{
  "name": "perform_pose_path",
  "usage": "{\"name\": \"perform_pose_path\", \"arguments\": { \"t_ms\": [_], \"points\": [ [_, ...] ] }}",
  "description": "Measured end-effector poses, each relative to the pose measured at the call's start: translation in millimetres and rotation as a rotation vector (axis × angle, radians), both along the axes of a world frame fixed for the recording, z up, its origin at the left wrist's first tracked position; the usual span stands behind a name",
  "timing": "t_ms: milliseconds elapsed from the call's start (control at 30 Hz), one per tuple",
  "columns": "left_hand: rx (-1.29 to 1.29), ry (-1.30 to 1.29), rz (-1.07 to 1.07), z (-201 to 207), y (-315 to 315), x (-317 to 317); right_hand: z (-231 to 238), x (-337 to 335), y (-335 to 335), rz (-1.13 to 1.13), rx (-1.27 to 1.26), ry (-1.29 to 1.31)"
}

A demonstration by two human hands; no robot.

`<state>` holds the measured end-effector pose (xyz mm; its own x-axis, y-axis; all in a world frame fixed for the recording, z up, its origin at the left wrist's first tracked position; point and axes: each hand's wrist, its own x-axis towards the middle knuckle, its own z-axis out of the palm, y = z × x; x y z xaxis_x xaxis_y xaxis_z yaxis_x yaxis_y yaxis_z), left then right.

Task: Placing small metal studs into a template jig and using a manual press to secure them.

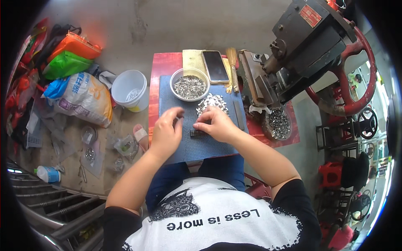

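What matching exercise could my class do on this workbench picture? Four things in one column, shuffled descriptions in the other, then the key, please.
Things
1. Bowl
2. Phone
3. Bucket
4. Loose pile of white pieces

Descriptions
A. On the floor, left of the table
B. Nearest the right hand
C. Holds dark and silvery pieces
D. Flat, with a dark screen

Pairs: 1-C, 2-D, 3-A, 4-B

Forearms [136, 178] converge, left hand [166, 129] and right hand [217, 124] apart, fingers [205, 118] curled.
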<state>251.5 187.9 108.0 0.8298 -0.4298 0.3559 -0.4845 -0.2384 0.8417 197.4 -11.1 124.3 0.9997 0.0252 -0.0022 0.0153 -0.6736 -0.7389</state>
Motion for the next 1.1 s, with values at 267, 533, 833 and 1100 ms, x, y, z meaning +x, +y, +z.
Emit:
{"name": "perform_pose_path", "arguments": {
  "t_ms": [267, 533, 833, 1100],
  "points": [
    [0.271, -0.112, 0.068, -18, 1, -36, -10, -4, 3, -0.032, -0.08, -0.003],
    [0.274, -0.055, 0.129, -16, -4, -38, -7, -1, 10, -0.015, -0.164, -0.021],
    [0.286, -0.065, 0.095, -16, -5, -38, -4, -4, -3, 0.025, -0.177, 0.014],
    [0.268, -0.061, 0.094, -17, -6, -38, -4, -8, -21, 0.101, -0.119, 0.003]
  ]
}}
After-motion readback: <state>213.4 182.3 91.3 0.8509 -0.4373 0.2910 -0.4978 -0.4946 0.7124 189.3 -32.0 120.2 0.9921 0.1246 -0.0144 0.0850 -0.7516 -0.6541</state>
